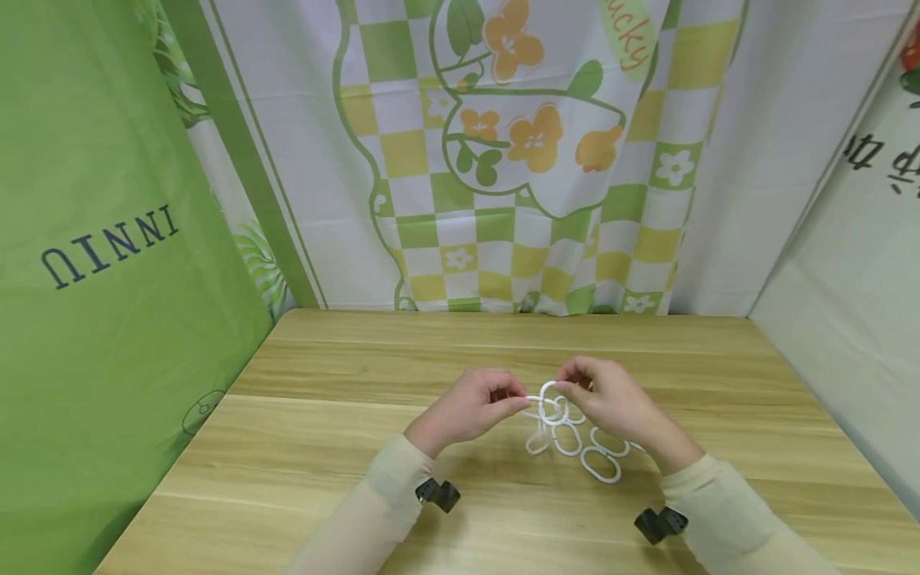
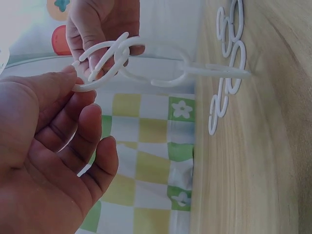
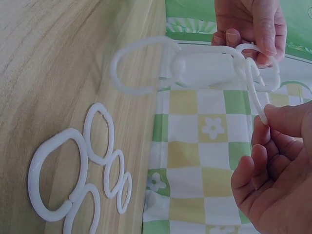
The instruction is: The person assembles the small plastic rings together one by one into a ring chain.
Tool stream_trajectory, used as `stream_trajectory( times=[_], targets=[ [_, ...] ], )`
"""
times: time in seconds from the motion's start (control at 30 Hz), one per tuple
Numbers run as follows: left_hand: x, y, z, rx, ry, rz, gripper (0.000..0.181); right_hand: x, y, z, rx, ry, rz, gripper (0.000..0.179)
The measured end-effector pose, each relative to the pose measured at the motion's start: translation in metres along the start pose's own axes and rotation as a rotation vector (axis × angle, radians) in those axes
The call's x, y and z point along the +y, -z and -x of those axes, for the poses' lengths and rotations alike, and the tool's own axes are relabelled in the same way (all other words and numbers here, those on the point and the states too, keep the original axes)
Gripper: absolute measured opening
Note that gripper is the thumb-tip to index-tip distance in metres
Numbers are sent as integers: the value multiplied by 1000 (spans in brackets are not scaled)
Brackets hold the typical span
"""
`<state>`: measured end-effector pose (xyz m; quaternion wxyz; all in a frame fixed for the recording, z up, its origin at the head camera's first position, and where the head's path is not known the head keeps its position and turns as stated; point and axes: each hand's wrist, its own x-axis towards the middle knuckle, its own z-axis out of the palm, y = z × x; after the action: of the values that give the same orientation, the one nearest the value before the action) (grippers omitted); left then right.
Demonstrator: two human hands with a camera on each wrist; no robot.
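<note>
Links (image 1: pixel 541 403), white and oval, cluster between our hands, below and right of centre in the head view. Our left hand (image 1: pixel 469 407) pinches one link (image 2: pixel 90 87) between thumb and fingertips, and our right hand (image 1: pixel 614 403) pinches another link (image 3: pixel 254 97) likewise. These two cross; whether they are hooked together we cannot tell. Below them hangs a short chain (image 3: pixel 114 68), partly blurred. More links (image 3: pixel 34 180) lie on the worktop (image 1: pixel 323 383) beside our right hand, some touching. Checked curtain (image 1: pixel 391 52) fills the upper middle of the frame.
</note>
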<state>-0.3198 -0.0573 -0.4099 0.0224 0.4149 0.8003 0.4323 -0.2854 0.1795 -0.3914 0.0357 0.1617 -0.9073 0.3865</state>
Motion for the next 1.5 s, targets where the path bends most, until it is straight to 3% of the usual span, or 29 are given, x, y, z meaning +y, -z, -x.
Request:
stream_trajectory(
  times=[0.23, 0.57, 0.93, 1.2, 1.5],
  targets=[
    [1, 0, 1, -18, -9, 40, 10, -2, 0, 0, 27, -17, -25, 12],
    [0, -1, 1, 28, 109, 47, 12, -6, -4, -1, 102, -32, -73, 13],
    [1, -1, -1, 86, 140, 30, 16, -11, -7, 1, 142, 21, -131, 14],
    [0, 4, 1, 129, 127, 13, 16, 12, 5, 5, 121, -33, -87, 16],
    [-1, 10, 2, 124, 87, 32, 13, 66, 25, 23, 43, -63, 84, 9]
  ],
)
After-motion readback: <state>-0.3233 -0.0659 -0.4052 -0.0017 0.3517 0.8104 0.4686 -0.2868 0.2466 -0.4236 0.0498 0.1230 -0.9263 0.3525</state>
